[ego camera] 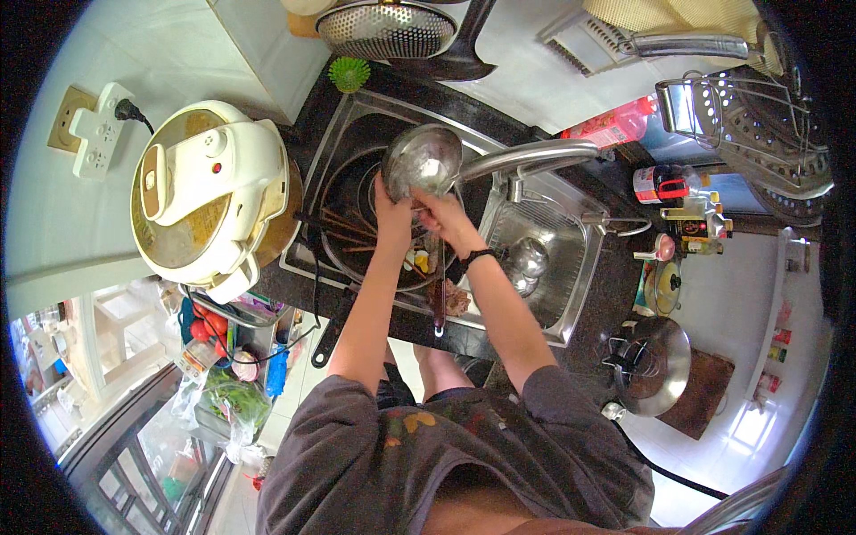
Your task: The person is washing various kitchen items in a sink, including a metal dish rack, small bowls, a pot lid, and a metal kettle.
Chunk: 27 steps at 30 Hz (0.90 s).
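Note:
A shiny metal bowl (422, 160) is raised, tilted, over the left basin of a double steel sink. My left hand (393, 217) grips its lower left rim. My right hand (445, 217), with a dark band at the wrist, has its fingers curled at the bowl's lower edge; the fingertips are partly hidden. Beneath them a dark pan (341, 247) sits in the basin, with several wooden chopsticks (348, 227) and a yellow-and-white scrap (421, 261). A dark-handled utensil (439, 304) lies over the sink's front edge beside a brown scrubber-like clump (457, 297).
The curved faucet (535, 152) reaches close to the bowl's right side. Small metal bowls (528, 257) lie in the right basin (568, 294). A white electric cooker (210, 194) stands left, its cord hanging near the counter. At right are bottles (695, 224) and a wok (652, 368).

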Each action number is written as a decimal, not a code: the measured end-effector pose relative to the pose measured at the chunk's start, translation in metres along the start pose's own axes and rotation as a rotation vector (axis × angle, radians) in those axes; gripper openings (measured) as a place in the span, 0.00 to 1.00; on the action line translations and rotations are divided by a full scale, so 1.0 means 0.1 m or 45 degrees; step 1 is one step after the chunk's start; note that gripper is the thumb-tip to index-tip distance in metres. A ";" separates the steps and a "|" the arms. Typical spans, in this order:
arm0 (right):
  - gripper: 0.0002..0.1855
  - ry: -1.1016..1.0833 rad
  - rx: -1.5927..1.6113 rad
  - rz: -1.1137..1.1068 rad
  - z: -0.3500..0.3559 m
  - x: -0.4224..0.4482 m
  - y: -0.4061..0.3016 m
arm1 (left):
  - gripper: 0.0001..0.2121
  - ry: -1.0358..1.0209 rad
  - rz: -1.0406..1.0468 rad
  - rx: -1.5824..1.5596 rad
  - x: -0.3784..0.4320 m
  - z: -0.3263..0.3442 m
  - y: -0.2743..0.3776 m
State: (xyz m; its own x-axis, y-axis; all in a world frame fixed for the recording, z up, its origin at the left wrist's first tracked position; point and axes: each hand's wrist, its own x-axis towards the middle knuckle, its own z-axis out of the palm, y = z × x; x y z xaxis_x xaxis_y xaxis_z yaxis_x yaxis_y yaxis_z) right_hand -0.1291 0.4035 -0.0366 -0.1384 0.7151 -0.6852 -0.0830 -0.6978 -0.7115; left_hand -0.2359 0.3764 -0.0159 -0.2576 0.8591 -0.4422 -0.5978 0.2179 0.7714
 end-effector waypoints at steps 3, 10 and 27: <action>0.21 0.404 -0.607 -0.273 -0.30 0.14 -0.19 | 0.33 -0.064 -0.158 0.154 0.02 -0.10 0.09; 0.13 0.475 -1.272 -1.062 -0.22 -0.11 -0.35 | 0.27 -0.036 -0.491 0.039 -0.22 -0.18 0.27; 0.14 -0.378 0.151 -0.383 0.19 -0.75 -0.38 | 0.40 -0.065 0.350 0.944 -0.59 0.03 0.19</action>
State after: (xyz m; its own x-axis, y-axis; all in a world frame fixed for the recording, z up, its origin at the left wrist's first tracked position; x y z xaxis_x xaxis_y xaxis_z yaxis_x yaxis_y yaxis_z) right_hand -0.1348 0.3759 0.0450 -0.3670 0.8564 -0.3631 -0.2731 -0.4724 -0.8380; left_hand -0.2293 0.3317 0.0259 -0.2770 0.9431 -0.1839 0.1481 0.2310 0.9616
